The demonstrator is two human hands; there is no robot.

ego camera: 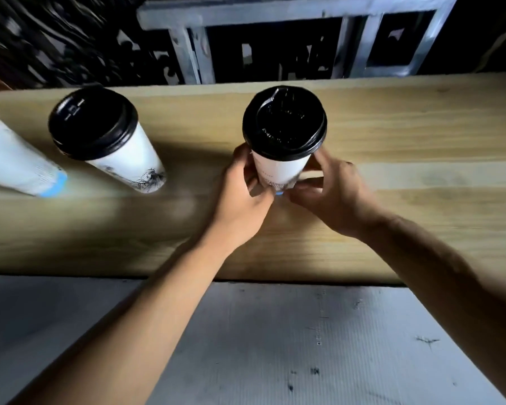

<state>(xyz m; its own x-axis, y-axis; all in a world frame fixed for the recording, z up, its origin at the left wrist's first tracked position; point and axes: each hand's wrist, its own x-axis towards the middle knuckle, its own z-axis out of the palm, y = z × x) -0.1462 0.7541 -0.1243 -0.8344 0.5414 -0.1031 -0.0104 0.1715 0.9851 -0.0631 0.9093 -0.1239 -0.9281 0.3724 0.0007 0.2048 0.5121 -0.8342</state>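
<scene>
White paper cup point(279, 171) under a black plastic lid point(284, 121) sits upright at centre, its lower wall clamped in a two-handed grip, left hand point(243, 197) and right hand point(333, 197) likely steadying it. A second lidded white cup point(114, 147) stands left; the pale wooden worktop point(406, 229) lies open rightward, far edge close.

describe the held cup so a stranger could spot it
On the wooden counter stand white paper cups with black lids. It is the rightmost cup. Unlike the two cups further left, it is held low by the left hand and right hand.
</scene>
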